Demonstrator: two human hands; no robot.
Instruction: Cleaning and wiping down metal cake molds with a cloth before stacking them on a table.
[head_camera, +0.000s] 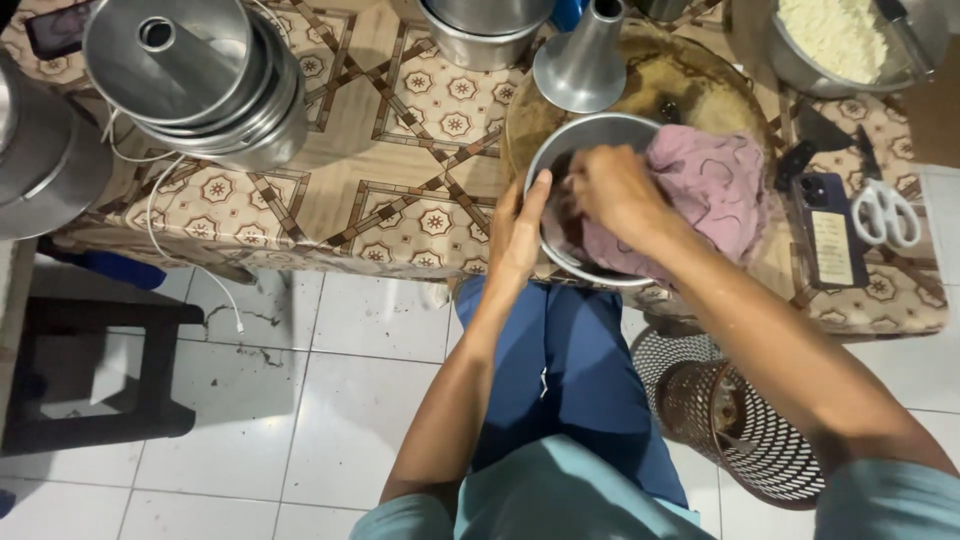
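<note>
A round metal pan (590, 140) was found at the near edge of the bench (400, 215), resting on a large round tray (720, 95) and tipped toward the person. The left hand (518, 235) was laid flat against the pan's outer wall, its fingers stretched out and open, steadying the pan without closing round it. The right hand (615, 190) was pressed inside the pan, its fingers clenched on a pink cloth (715, 190), most of which was bunched over the far rim.

It was judged that the pan's inside was being wiped. For this to be done well, the pan should be held braced by the left hand so that it cannot slide off the bench edge, and the cloth should be carried round the whole wall and base in even, overlapping strokes, with a clean fold turned in as it soils.

To the right, a dark phone (828, 225) and white-handled scissors (888, 212) were noted on the bench, with a bowl of pale crumbly food (835, 35) behind. A metal funnel-shaped cone (585, 60) stood just behind the pan, and stacked tube pans (200, 75) lay to the left. A perforated bin (745, 415) stood on the floor beside the person's knee.

The pan's inner base was hidden by the right hand and cloth, so its condition could not be determined. The dark matter on the near inner wall could not be identified. The right fingertips were concealed. Several vessels were cut off by the upper frame edge.
</note>
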